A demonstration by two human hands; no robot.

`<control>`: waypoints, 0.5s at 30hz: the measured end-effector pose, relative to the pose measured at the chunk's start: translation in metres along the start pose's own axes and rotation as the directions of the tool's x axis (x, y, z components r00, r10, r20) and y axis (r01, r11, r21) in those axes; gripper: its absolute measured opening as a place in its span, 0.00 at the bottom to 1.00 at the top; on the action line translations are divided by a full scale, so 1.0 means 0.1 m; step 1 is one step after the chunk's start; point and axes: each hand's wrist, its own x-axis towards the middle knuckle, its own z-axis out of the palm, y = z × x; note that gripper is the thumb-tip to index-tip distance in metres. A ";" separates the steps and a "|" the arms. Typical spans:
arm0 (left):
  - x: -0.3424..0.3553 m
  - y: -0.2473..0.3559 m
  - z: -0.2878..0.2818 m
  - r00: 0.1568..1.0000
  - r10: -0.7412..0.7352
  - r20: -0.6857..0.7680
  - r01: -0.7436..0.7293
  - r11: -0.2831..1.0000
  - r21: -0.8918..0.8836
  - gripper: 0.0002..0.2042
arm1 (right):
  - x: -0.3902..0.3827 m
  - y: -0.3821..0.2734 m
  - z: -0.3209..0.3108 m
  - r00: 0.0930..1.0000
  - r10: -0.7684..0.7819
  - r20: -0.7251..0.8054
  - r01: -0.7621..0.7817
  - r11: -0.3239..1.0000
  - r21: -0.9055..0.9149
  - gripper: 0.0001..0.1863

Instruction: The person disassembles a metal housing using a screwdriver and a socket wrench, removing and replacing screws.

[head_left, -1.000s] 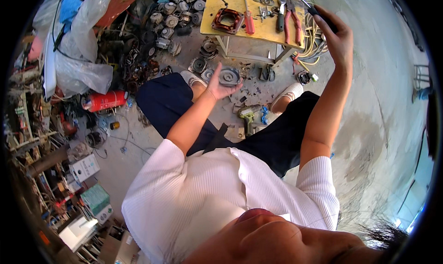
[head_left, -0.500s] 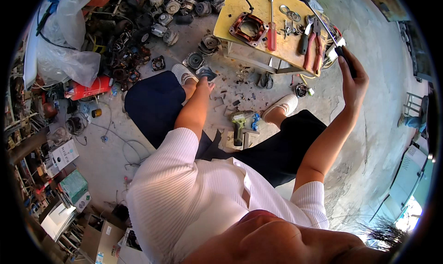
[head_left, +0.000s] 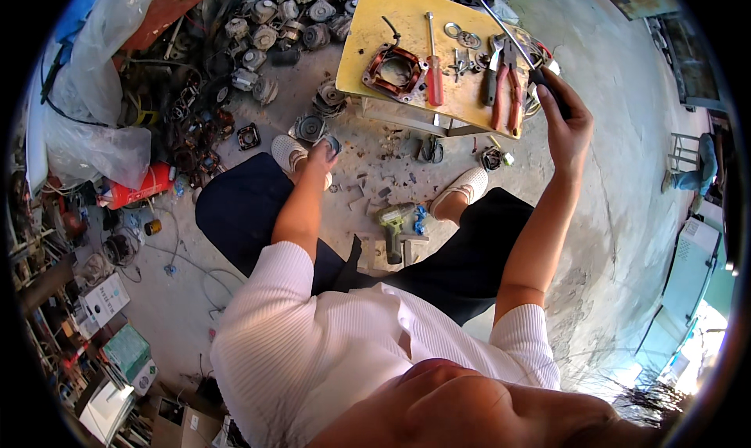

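My left hand (head_left: 321,158) grips a round grey metal cover (head_left: 332,145), low over the floor near my left foot and beside another metal end cover (head_left: 309,127). My right hand (head_left: 565,118) is wrapped round the black handle of a long-shafted tool (head_left: 508,32), held at the right edge of the yellow table (head_left: 368,25). On the table lie a copper-wound motor stator (head_left: 395,72), a red-handled screwdriver (head_left: 435,80), metal rings (head_left: 468,39), small bolts, a dark-handled tool (head_left: 490,84) and red-handled pliers (head_left: 512,96).
Piled motor parts (head_left: 266,37) cover the floor at upper left. Plastic sheeting (head_left: 98,135), a red cylinder (head_left: 141,186), cables and cluttered scrap are at left. A green drill (head_left: 395,233) lies between my legs. A seated person's blue-clad leg (head_left: 700,170) is at far right.
My left hand has turned the cover from palm-up to nearly edge-on. The whole view has shifted, so the table and both hands sit differently in the picture. My right hand still holds the tool.
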 end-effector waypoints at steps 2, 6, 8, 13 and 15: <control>-0.38 -0.17 0.32 0.983 0.184 0.019 -0.185 0.981 0.050 0.16 | -0.04 -0.01 -0.03 1.000 0.006 -0.024 -0.006 1.000 -0.006 0.16; -1.06 0.11 0.70 0.327 0.945 0.001 -0.942 0.326 0.077 0.20 | -0.03 0.07 -0.08 0.998 -0.041 -0.047 0.043 0.998 0.045 0.17; -2.51 0.40 1.13 0.266 0.958 0.104 -0.964 0.267 0.006 0.20 | -0.08 0.07 -0.15 0.995 -0.032 -0.091 0.039 0.996 0.075 0.17; -3.81 0.71 1.45 -0.025 0.798 0.602 -0.689 -0.450 0.568 0.48 | -0.09 0.03 -0.21 0.992 -0.067 -0.104 0.081 0.987 0.137 0.17; -3.78 0.69 1.56 0.082 0.774 0.627 -0.574 -0.478 0.665 0.56 | -0.10 0.04 -0.23 0.990 -0.075 -0.116 0.089 0.988 0.127 0.17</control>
